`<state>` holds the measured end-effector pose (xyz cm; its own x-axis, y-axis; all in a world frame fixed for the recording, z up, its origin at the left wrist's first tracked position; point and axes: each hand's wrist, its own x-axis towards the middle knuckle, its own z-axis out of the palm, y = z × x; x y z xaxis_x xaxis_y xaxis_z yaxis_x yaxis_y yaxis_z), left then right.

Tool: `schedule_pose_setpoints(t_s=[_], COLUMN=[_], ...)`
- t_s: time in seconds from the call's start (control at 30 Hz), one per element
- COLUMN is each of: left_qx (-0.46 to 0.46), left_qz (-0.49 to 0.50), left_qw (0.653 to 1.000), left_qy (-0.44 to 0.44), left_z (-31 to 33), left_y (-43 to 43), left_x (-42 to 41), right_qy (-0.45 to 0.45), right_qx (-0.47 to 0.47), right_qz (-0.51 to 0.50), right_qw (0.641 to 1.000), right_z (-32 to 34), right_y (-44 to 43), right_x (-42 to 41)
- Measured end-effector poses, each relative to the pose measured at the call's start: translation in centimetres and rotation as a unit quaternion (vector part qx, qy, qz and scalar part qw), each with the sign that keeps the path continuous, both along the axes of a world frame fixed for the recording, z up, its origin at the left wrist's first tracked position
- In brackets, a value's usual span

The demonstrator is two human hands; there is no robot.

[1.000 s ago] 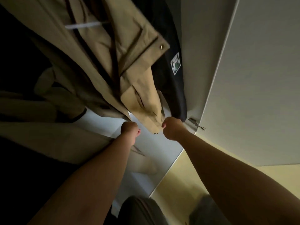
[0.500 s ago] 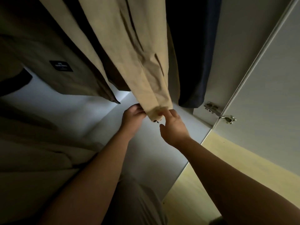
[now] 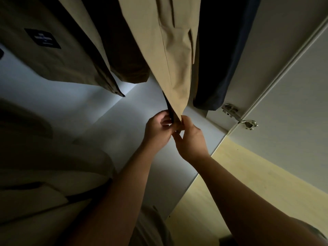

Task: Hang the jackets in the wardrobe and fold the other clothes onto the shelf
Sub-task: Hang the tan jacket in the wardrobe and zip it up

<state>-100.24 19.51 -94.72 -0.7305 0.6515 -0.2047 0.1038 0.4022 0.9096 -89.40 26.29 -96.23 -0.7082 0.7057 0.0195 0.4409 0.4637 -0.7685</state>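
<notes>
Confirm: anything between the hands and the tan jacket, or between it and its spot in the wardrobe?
Nothing visible. The left hand and right hand both pinch the tan jacket directly at its hem. It hangs inside the wardrobe, between a brown garment and a navy garment, with the door open.

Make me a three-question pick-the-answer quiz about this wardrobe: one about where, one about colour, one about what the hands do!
1. Beside the tan jacket, the dark blue jacket hangs: A) on its left B) on its right C) on the floor
2. The held jacket is: A) red B) tan C) white
3. The left hand and right hand are: A) pinching its bottom edge B) flat on a shelf C) holding a hanger
Answers: 1 B, it hangs between the tan jacket and the door hinge. 2 B, the pinched cloth is tan. 3 A, both grips close on that edge.
</notes>
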Motion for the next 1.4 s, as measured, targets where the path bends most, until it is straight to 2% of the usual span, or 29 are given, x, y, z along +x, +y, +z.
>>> schedule_pose_setpoints(t_s=[0.13, 0.2, 0.3, 0.53, 0.67, 0.73, 0.8, 0.87, 0.9, 1.03, 1.17, 1.2, 1.27, 1.33, 1.4], left_qx=[0.040, 0.052, 0.061, 0.032, 0.033, 0.041, 0.043, 0.046, 0.044, 0.040, 0.064, 0.066, 0.074, 0.080, 0.081], left_qz=[0.030, 0.018, 0.020, 0.014, 0.012, 0.016, 0.007, -0.018, -0.028, -0.034, -0.007, 0.005, 0.027, 0.046, 0.055], left_qw=[0.998, 0.998, 0.997, 0.999, 0.999, 0.998, 0.998, 0.996, 0.995, 0.996, 0.996, 0.996, 0.995, 0.992, 0.992], left_qy=[-0.026, -0.033, -0.035, -0.033, -0.030, -0.041, -0.055, -0.075, -0.080, -0.075, -0.058, -0.056, -0.066, -0.080, -0.081], left_z=[-0.9, -0.8, -0.5, 0.2, 0.4, 0.6, 0.7, 0.9, 1.0, 1.3, 1.7, 1.9, 2.1, 2.3, 2.4], left_y=[-1.8, -1.9, -1.4, -1.1, -1.2, -1.6, -2.0, -2.5, -2.8, -3.2, -3.5, -3.6, -3.8, -4.2, -4.6], left_x=[-0.5, -1.0, -1.7, -1.8, -1.7, -1.6, -1.8, -2.0, -1.9, -1.7, -1.5, -1.6, -1.7, -2.0, -2.3], right_qy=[0.000, 0.010, 0.059, 0.041, 0.049, 0.017, -0.031, -0.042, -0.043, -0.012, 0.094, 0.112, 0.130, 0.110, 0.046], right_qx=[-0.047, -0.136, -0.267, -0.207, -0.204, -0.232, -0.345, -0.498, -0.545, -0.596, -0.688, -0.688, -0.658, -0.585, -0.464], right_qz=[0.013, -0.002, -0.059, -0.098, -0.118, -0.159, -0.186, -0.172, -0.157, -0.136, -0.160, -0.159, -0.131, -0.105, -0.083], right_qw=[0.999, 0.991, 0.960, 0.973, 0.971, 0.959, 0.920, 0.849, 0.823, 0.791, 0.701, 0.699, 0.730, 0.797, 0.881], right_z=[0.1, 0.3, 0.8, 0.6, 0.1, 0.1, 0.3, 0.9, 1.2, 1.4, 1.7, 1.9, 2.4, 3.0, 3.2], right_y=[0.6, 1.6, 2.6, 2.9, 2.4, 1.9, 1.7, 1.3, 1.1, 0.7, 0.0, -0.2, -0.8, -1.5, -2.1], right_x=[-0.5, -0.8, -1.5, -2.1, -2.6, -2.5, -2.2, -1.5, -1.2, -0.7, 0.3, 0.4, 0.3, -0.2, -0.5])
